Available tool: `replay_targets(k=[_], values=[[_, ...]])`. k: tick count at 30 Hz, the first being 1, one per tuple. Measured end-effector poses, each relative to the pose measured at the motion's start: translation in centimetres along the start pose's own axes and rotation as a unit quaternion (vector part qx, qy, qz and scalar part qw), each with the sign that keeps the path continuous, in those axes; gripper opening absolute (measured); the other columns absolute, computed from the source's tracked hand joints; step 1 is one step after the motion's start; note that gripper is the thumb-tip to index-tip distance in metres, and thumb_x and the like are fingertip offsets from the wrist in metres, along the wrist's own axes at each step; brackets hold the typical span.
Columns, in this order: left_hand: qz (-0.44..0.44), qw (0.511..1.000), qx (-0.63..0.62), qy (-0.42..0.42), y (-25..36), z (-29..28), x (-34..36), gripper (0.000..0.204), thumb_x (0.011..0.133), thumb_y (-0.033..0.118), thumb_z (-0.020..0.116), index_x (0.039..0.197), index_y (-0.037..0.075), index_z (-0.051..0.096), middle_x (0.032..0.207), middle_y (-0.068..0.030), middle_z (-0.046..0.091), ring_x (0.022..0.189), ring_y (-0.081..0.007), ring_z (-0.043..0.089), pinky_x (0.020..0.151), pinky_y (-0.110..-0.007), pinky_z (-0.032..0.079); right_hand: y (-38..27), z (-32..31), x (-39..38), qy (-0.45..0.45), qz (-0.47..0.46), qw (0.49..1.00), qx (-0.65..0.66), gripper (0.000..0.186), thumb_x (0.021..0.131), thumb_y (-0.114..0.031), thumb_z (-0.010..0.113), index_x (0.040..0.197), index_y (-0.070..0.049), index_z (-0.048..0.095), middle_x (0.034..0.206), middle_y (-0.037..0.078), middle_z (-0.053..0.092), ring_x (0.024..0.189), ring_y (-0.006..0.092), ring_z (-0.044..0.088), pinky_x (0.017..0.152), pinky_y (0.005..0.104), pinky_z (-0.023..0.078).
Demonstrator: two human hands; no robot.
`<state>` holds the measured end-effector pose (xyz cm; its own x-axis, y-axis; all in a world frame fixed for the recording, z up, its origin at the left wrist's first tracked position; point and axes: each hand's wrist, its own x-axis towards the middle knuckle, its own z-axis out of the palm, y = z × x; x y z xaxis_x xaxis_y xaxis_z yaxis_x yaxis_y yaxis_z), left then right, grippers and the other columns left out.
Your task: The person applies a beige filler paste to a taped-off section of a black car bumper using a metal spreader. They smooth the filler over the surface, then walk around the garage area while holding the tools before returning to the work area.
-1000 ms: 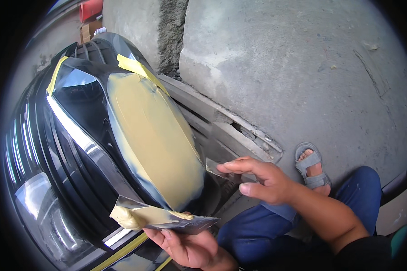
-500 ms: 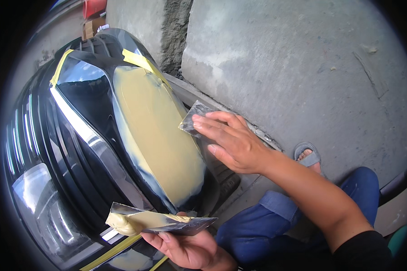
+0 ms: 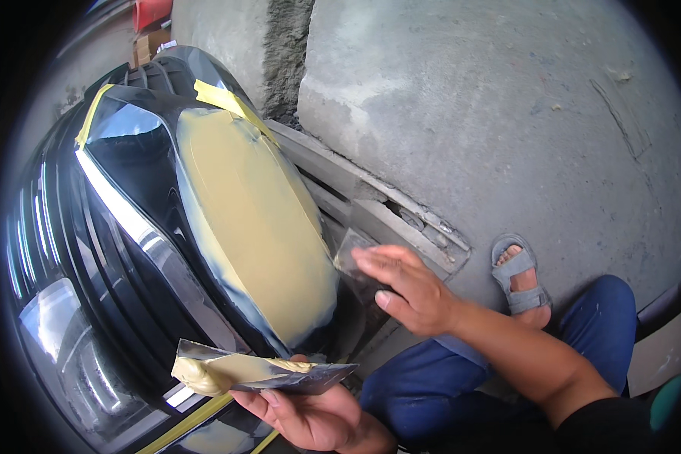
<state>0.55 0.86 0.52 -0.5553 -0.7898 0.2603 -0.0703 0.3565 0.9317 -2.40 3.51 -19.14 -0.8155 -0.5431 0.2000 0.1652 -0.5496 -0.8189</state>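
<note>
Right hand point(image 3: 415, 293) and spreader point(image 3: 347, 252) moved lower.

near right: black sleeve point(image 3: 617, 425) is ending short | near: blue trousers point(image 3: 424, 390) are covering both legs | right: grey sandal point(image 3: 517, 265) is showing open toe, broad straps | hands point(image 3: 420, 295) are showing bare

The filler point(image 3: 257, 227) is tan, tape point(image 3: 219, 96) yellow, blurred scraper point(image 3: 348, 248) perhaps grey.
</note>
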Motion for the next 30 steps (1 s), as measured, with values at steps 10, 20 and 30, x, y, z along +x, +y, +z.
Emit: replay_targets(k=[10, 20, 30], values=[[0.000, 1.000, -0.003, -0.003, 0.2, 0.2, -0.2, 0.038, 0.099, 0.007, 0.040, 0.136, 0.007, 0.042, 0.133, -0.0146, 0.049, 0.111, -0.0247, 0.056, 0.090, -0.045, 0.050, 0.3, 1.3, 1.0, -0.008, -0.030, 0.999, 0.009, 0.052, 0.083, -0.001, 0.055, 0.133, 0.002, 0.044, 0.134, 0.015, 0.049, 0.118, 0.0349, 0.047, 0.101, 0.0416, 0.039], [0.013, 1.000, 0.012, -0.001, 0.2, 0.8, -0.6, 0.037, 0.099, 0.008, 0.040, 0.136, 0.006, 0.042, 0.133, -0.0148, 0.050, 0.112, -0.0246, 0.055, 0.090, -0.044, 0.051, 0.6, -1.2, 3.3, -0.001, -0.015, 1.000, 0.011, 0.054, 0.086, -0.004, 0.051, 0.138, 0.001, 0.039, 0.138, 0.016, 0.046, 0.121, 0.0332, 0.045, 0.103, 0.0404, 0.037], [0.015, 1.000, 0.011, 0.018, -0.1, 1.3, -0.6, 0.036, 0.099, 0.008, 0.041, 0.135, 0.006, 0.043, 0.131, -0.0144, 0.051, 0.110, -0.0239, 0.056, 0.089, -0.041, 0.050, 0.8, 0.7, -1.1, -0.053, 0.025, 0.997, 0.057, 0.052, 0.087, -0.005, 0.051, 0.137, 0.003, 0.039, 0.135, 0.018, 0.047, 0.121, 0.0345, 0.046, 0.103, 0.0416, 0.037]])
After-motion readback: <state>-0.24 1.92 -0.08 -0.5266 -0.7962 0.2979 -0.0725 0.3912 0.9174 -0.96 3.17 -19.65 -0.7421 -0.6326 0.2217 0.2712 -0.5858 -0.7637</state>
